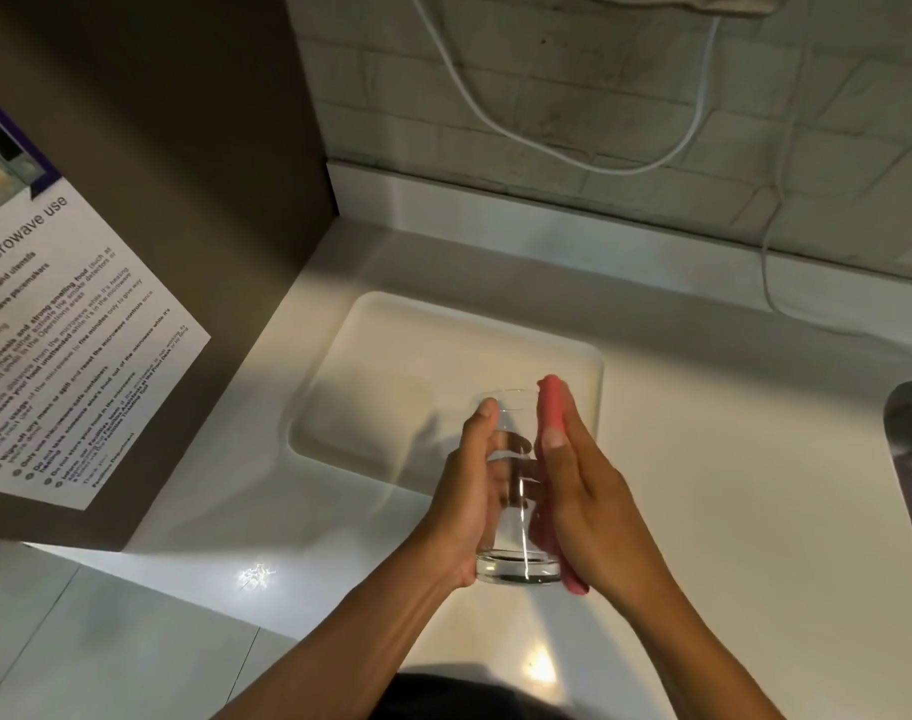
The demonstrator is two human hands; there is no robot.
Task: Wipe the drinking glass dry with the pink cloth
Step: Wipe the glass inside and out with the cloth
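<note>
A clear drinking glass [516,517] is held in the air above the white counter, its mouth pointing away from me and its thick base nearest me. My left hand [472,491] grips its left side, thumb along the wall near the rim. My right hand [583,504] presses the folded pink cloth [553,407] flat against the glass's right side. The cloth shows above my fingertips and again below my palm near the base; the rest is hidden under the hand.
A white tray [391,387] lies on the counter [729,511] just beyond the glass. A brown cabinet side with a microwave notice [64,356] stands at left. White cables [573,158] hang on the tiled wall. A metal sink edge [911,449] is at far right.
</note>
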